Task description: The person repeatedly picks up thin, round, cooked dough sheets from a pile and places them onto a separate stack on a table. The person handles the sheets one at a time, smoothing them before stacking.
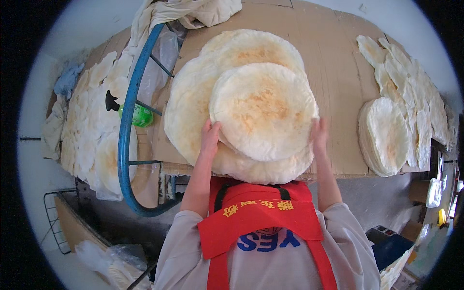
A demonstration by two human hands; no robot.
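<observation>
A small stack of round flatbreads [268, 108] with browned patches lies between my hands, over larger flatbreads [188, 112]. My left hand [210, 136] grips the near left edge of the small stack, thumb towards its top. At the right edge is my right hand [319, 134], slightly blurred, its fingers against the side of the stack. The larger breads beneath overlap one another, and their near edge reaches the front of the cardboard-covered table [337, 90]. The undersides of the breads are hidden.
A blue metal tube frame [125, 134] curves up on the left, beside a green spray bottle [139, 114]. Many flatbreads [87, 119] cover the far left. To the right stand a flatbread stack [384, 137] and overlapping flatbreads [413, 90]. Cloth [210, 12] lies at the back.
</observation>
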